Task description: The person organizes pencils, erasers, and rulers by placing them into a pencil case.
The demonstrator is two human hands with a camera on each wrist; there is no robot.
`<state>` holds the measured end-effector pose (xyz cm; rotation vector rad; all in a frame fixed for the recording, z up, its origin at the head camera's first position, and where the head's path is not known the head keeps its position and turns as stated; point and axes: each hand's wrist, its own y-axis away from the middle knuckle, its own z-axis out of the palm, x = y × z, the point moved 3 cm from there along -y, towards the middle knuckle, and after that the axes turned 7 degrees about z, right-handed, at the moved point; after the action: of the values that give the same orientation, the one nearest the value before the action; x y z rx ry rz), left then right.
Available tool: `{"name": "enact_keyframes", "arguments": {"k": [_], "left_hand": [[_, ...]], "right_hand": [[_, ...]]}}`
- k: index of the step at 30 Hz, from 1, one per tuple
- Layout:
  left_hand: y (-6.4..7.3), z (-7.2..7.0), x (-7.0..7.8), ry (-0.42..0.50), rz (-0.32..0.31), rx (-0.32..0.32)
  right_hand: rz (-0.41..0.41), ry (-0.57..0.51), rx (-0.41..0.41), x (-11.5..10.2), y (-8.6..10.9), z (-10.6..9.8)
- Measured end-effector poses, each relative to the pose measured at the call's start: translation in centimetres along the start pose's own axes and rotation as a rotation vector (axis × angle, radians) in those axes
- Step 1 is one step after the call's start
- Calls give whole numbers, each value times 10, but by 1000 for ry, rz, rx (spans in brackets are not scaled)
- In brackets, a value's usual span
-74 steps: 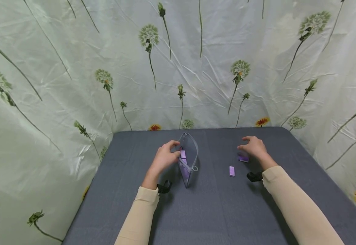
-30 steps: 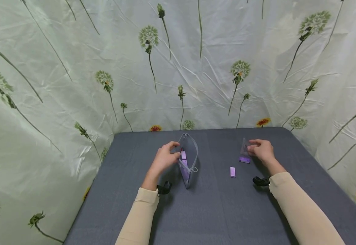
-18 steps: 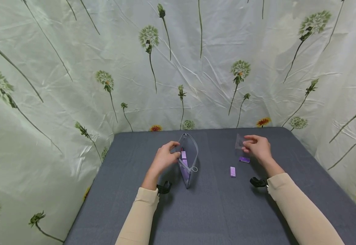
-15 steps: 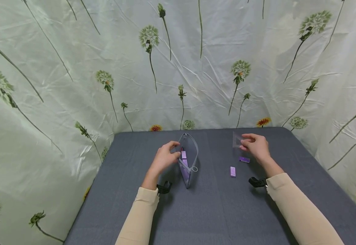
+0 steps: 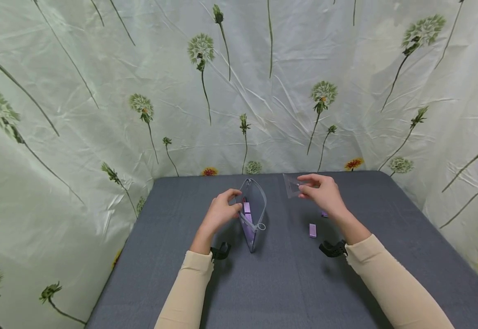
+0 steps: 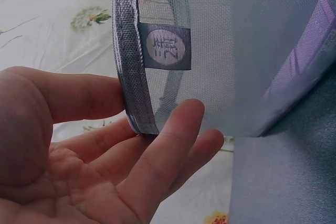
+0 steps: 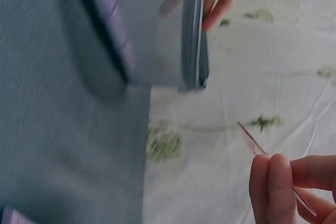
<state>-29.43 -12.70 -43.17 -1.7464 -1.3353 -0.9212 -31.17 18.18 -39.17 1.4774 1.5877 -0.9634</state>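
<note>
My left hand point(image 5: 220, 211) holds the upper rim of a grey mesh zip pouch point(image 5: 257, 201), standing with its mouth spread wide. In the left wrist view, the thumb and fingers grip the zip edge point(image 6: 128, 51), below a small woven label point(image 6: 167, 46). Purple blocks point(image 5: 247, 209) show inside the pouch. To the pouch's right, my right hand point(image 5: 325, 194) pinches a clear set square point(image 5: 290, 188) above the table. The right wrist view shows it nearly edge-on, a thin reddish line point(image 7: 253, 139) between fingertips and thumb.
A light purple block point(image 5: 312, 230) lies on the dark grey table point(image 5: 271, 283), right of the pouch. Behind it, a darker purple piece point(image 5: 324, 214) is partly hidden by the right forearm. A flower-printed curtain point(image 5: 271, 100) hangs behind the table and along its sides.
My right hand reached by the darker purple piece, took up the clear set square and carried it left towards the pouch. The left hand and pouch have stayed in place.
</note>
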Motion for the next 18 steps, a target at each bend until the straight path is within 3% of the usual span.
{"name": "enact_keyframes", "arguments": {"k": [9, 18], "left_hand": [[0, -1, 1, -25, 12, -2], [-1, 1, 1, -21, 9, -9]], "right_hand": [[-28, -39, -54, -29, 8, 36], [-30, 97, -32, -35, 1, 71]]}}
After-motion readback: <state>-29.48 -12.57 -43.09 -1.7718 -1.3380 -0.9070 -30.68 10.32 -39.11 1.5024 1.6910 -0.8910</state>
